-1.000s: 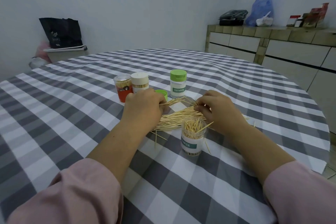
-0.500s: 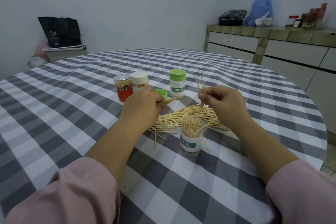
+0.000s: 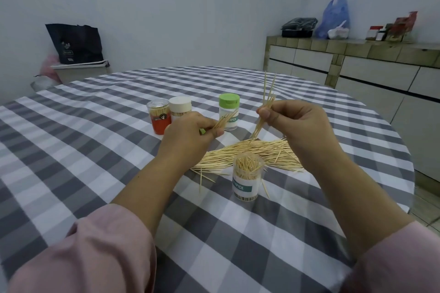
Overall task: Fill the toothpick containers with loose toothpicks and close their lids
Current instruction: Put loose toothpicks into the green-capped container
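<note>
Rising clear of the loose toothpick pile (image 3: 247,152), the right hand (image 3: 302,126) is pinching a small bundle (image 3: 264,114) while the left hand (image 3: 190,135) is gripping another bunch (image 3: 225,120), both seemingly bound for the open container (image 3: 246,179) just below the hands.

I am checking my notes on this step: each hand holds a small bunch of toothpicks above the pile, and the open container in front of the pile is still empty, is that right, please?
Not quite. The head view shows the open container already well filled with upright toothpicks, not empty. The rest holds: the left hand and the right hand each hold a small bunch above the pile.
</note>
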